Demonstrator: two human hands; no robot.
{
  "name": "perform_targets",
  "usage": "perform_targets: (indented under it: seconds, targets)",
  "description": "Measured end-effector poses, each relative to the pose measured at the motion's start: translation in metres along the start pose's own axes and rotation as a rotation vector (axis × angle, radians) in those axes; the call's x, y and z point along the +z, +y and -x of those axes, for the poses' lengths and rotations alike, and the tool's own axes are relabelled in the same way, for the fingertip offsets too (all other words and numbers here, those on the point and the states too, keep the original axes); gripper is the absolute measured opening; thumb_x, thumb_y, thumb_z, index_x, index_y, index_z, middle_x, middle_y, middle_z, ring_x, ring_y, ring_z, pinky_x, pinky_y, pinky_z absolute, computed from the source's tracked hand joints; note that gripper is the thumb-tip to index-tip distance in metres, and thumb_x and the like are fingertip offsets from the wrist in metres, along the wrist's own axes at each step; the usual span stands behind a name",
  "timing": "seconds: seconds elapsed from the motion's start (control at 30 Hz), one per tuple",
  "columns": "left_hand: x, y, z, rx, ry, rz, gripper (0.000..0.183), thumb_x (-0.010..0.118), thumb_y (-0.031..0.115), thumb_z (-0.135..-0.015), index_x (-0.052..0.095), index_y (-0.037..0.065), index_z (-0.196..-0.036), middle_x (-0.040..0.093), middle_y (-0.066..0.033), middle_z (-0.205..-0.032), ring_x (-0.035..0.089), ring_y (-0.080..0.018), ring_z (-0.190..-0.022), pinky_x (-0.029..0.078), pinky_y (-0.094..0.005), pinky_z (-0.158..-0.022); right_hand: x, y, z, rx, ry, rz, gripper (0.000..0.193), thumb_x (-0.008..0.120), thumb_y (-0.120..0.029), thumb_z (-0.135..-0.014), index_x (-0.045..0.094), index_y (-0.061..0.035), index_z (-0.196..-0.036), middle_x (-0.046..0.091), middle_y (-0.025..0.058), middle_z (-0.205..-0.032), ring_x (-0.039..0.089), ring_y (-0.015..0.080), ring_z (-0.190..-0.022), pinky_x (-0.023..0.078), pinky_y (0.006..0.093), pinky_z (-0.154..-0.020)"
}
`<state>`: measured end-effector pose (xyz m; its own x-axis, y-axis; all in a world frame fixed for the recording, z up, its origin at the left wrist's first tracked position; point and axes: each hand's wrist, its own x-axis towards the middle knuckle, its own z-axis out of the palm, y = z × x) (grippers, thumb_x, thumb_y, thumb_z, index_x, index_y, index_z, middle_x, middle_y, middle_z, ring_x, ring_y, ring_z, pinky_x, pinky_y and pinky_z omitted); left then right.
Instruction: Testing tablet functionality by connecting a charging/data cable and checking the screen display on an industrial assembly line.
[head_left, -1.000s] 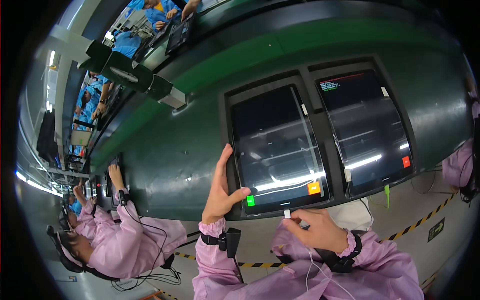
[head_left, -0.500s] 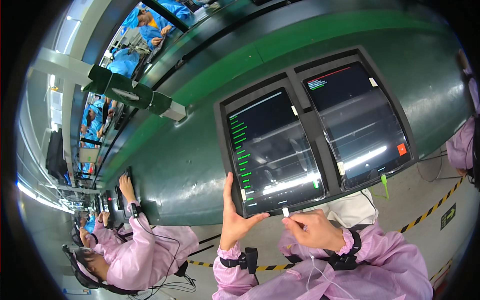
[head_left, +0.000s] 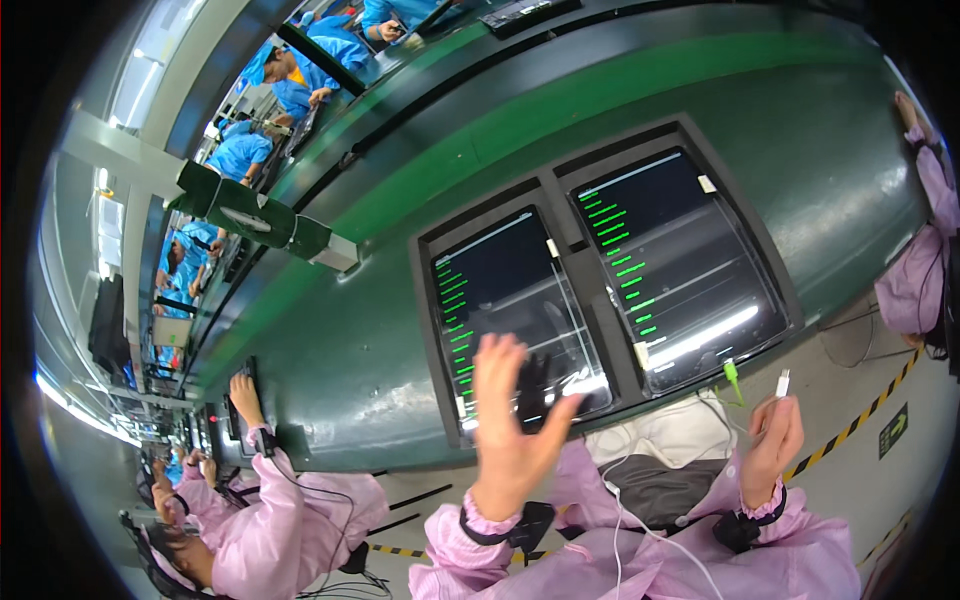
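Observation:
Two dark tablets lie side by side in a black foam tray, both showing columns of green text. Over the lower part of the left tablet is my left hand, its fingers spread and nothing in it; whether it touches the glass I cannot tell. Right of the tray, past the bench edge, my right hand pinches a white cable plug, its tip pointing up. A green plug hangs at the lower edge of the right tablet. A white cable runs down across my pink smock.
The tray rests on a green bench near its front edge. A green-wrapped post stands at the left. A person in pink works on the left, another pink sleeve shows far right, and people in blue sit beyond.
The white plug has come away from the left tablet's lower edge and moved right in my right hand. My left hand left that tablet's side and rose over its screen. The right screen turned to green lines.

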<state>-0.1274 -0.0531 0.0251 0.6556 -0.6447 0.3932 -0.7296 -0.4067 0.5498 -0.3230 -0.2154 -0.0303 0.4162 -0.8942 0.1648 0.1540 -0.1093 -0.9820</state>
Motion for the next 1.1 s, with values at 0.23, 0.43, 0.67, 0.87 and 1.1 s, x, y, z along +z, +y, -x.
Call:
perform_targets:
  seconds: [0.23,0.43,0.67,0.87,1.1]
  targets:
    - [0.070,0.063,-0.031,0.227,-0.207,0.068,0.093,0.082,0.020,-0.060,0.029,-0.007,-0.132,0.029,-0.0268,-0.135,0.024,-0.0440,-0.129,0.023,-0.0515,-0.105,-0.003,0.003,-0.018,0.099,-0.220,0.215,0.022,0.058,-0.003,-0.084,0.042,-0.0018,-0.069,0.058,0.0079,-0.060,0.055,0.0114,-0.053,0.042,0.0248,-0.050]
    - [0.080,0.071,-0.028,0.139,-0.102,0.029,0.100,0.081,0.018,-0.062,0.017,-0.012,-0.134,0.025,-0.0294,-0.136,0.021,-0.0454,-0.130,0.019,-0.0525,-0.106,-0.033,0.003,-0.019,0.076,-0.453,0.283,0.031,0.058,0.001,-0.080,0.034,-0.0058,-0.061,0.055,0.0091,-0.053,0.058,0.0109,-0.053,0.043,0.0244,-0.046]
    - [0.074,0.079,-0.009,0.125,-0.139,0.246,0.097,0.082,0.022,-0.062,0.024,-0.010,-0.133,0.027,-0.0288,-0.136,0.023,-0.0426,-0.130,0.021,-0.0491,-0.106,-0.056,0.000,-0.036,0.084,0.152,0.154,0.030,0.053,0.000,-0.084,0.036,-0.0069,-0.061,0.060,0.0097,-0.065,0.050,0.0068,-0.050,0.039,0.0200,-0.047]
    - [0.023,0.022,0.006,-0.296,0.588,0.256,0.071,0.062,0.015,-0.084,0.018,-0.003,-0.136,0.040,-0.0176,-0.129,0.037,-0.0268,-0.123,0.026,-0.0369,-0.104,-0.040,-0.001,-0.101,0.073,0.299,0.363,0.031,0.054,-0.012,-0.089,0.037,-0.0064,-0.064,0.056,0.0032,-0.064,0.045,0.0040,-0.051,0.038,0.0193,-0.047]
    - [-0.042,-0.049,0.043,-0.870,0.477,0.280,0.051,0.037,0.038,-0.096,0.038,-0.003,-0.126,0.058,-0.0167,-0.109,0.051,-0.0208,-0.102,0.034,-0.0309,-0.093,-0.038,0.011,-0.111,0.053,0.149,0.585,0.037,0.055,-0.004,-0.085,0.025,-0.0070,-0.063,0.024,-0.0042,-0.060,0.022,0.0057,-0.056,0.019,0.0251,-0.046]
